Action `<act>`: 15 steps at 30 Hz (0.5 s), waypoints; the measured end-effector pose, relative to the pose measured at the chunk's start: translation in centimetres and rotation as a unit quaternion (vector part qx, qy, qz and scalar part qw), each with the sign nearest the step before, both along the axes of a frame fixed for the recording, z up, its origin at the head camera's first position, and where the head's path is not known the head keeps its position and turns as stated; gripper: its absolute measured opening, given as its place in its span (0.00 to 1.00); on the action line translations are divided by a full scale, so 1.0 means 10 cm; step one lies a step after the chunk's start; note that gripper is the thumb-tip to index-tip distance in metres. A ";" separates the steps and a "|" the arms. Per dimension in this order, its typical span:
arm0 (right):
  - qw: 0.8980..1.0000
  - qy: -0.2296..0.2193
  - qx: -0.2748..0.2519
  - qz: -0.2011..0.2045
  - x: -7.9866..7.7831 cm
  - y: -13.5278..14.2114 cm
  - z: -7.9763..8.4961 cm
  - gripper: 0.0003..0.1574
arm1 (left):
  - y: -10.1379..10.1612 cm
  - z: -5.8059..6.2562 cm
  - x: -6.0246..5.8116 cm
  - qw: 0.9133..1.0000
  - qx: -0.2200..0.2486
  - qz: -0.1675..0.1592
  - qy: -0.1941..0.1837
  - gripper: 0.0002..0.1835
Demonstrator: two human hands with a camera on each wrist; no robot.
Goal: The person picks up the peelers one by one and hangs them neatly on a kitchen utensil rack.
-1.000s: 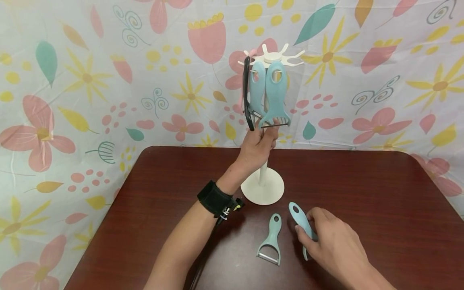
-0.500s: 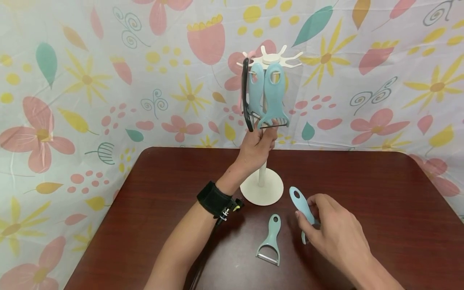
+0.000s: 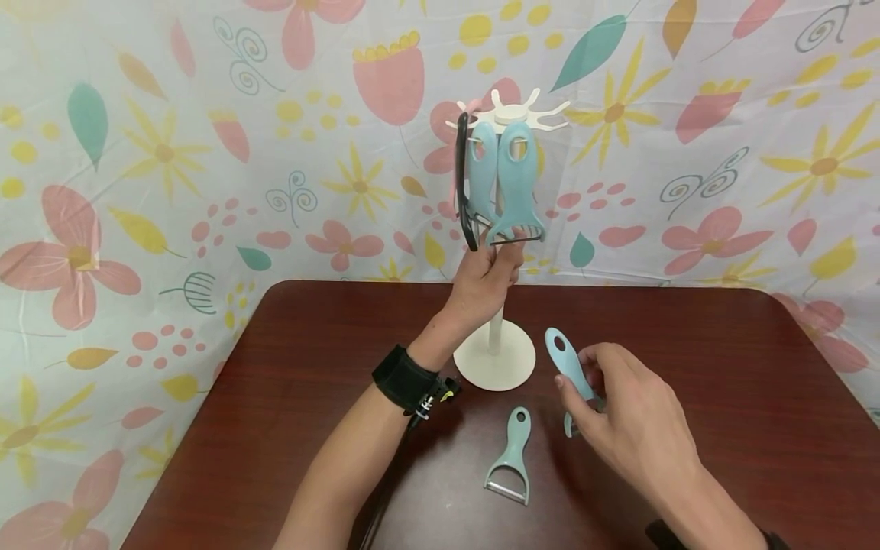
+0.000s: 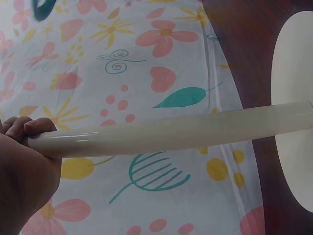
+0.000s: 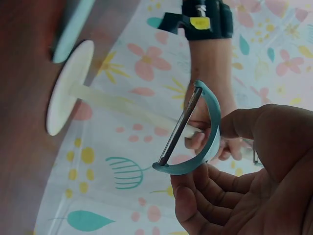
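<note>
My left hand (image 3: 484,279) grips the post (image 4: 166,129) of a white hook stand, high up just below the hanging tools. In the head view, my right hand (image 3: 635,420) pinches a light blue peeler (image 3: 567,359) between thumb and fingers, its holed handle end pointing up. The right wrist view shows this peeler's curved frame and metal blade (image 5: 180,126) up close. A pale green peeler (image 3: 516,447) lies on the table to the left of the right hand. Two light blue peelers (image 3: 519,172) and a black tool (image 3: 464,183) hang from the stand's hooks (image 3: 510,114).
The stand's round base (image 3: 495,374) rests on the dark wooden table (image 3: 330,344). Behind the table hangs a flower-print cloth (image 3: 275,191). A pink item shows partly behind the black tool. The left wrist wears a black band (image 3: 406,379).
My right hand has risen and moved away from me with the light blue peeler, toward the stand. The left hand stays on the post.
</note>
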State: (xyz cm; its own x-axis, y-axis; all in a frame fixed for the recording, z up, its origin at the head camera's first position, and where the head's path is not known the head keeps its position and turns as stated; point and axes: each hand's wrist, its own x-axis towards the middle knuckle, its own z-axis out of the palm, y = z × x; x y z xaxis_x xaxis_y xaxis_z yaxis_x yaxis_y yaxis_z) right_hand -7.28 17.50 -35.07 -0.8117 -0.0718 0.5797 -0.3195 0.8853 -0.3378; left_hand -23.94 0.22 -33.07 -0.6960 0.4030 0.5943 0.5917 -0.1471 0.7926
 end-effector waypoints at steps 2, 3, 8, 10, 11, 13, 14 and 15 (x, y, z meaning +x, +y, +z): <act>1.000 0.003 -0.002 0.001 -0.03 -0.02 0.04 0.18 | 0.00 0.00 0.00 1.000 -0.003 0.004 -0.001 0.10; 1.000 0.004 -0.004 0.002 -0.04 -0.03 0.06 0.18 | -0.01 0.01 0.00 1.000 -0.005 0.007 -0.001 0.10; 1.000 0.008 -0.014 0.005 -0.06 -0.07 0.14 0.18 | -0.01 0.07 0.05 1.000 -0.010 0.011 0.002 0.10; 1.000 0.006 -0.018 0.006 -0.06 -0.08 0.17 0.18 | -0.01 0.11 0.10 1.000 -0.011 0.011 0.003 0.12; 1.000 0.005 -0.020 0.006 -0.06 -0.08 0.18 0.18 | -0.02 0.13 0.12 1.000 -0.012 0.010 0.005 0.13; 1.000 0.003 -0.024 0.006 -0.06 -0.09 0.21 0.18 | -0.03 0.17 0.16 1.000 -0.012 0.009 0.005 0.15; 1.000 0.002 -0.026 0.006 -0.06 -0.09 0.22 0.18 | -0.03 0.18 0.17 1.000 -0.011 0.008 0.006 0.15; 1.000 0.002 -0.028 0.006 -0.06 -0.10 0.24 0.18 | -0.03 0.18 0.17 1.000 -0.011 0.008 0.008 0.15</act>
